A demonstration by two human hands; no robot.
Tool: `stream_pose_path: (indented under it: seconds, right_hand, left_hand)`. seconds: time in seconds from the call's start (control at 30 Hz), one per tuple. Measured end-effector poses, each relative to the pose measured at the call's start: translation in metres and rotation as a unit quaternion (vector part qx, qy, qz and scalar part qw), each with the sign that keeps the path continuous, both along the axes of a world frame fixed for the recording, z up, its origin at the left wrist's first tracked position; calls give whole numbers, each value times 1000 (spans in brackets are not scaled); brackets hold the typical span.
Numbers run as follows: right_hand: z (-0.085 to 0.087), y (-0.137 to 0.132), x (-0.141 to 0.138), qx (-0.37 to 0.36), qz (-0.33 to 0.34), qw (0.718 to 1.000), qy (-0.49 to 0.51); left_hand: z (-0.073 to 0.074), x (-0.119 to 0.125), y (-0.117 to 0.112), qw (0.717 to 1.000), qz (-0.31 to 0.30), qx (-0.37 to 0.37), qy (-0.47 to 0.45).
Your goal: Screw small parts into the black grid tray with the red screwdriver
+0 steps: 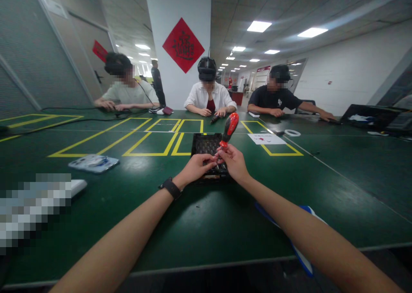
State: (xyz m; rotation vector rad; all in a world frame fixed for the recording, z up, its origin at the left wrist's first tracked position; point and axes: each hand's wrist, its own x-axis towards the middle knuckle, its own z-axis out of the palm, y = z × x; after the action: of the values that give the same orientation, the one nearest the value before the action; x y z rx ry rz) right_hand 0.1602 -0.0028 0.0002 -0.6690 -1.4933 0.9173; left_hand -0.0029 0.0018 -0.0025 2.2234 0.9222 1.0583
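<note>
Clamping a red-and-black-handled screwdriver (230, 128), handle up, in the right hand (237, 161) above a black rectangular plastic case (194, 144); pinching close by with the left hand (196, 167), cannot tell on what.

On the left wrist, a dark, nearly black band (172, 188) is worn. It is made rather wide, it is wrapped closely, and a small raised part can be noticed at its outer edge; whether it is a watch cannot be told. The left hand (200, 166) and the right hand (237, 162) are bare, and both forearms (128, 231) are uncovered as well.
</note>
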Motion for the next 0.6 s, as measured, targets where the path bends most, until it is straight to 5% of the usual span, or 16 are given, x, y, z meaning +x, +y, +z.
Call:
stream_pose_path:
  seconds: [0.4,0.6]
  right_hand:
    - [-1,-1,-2,-2,48,999,7]
    - [-1,0,0,-1,7,1000,-2]
  left_hand:
    - [-1,-1,2,1000,-16,8,18]
    - [-5,1,3,1000,11,-14,-10]
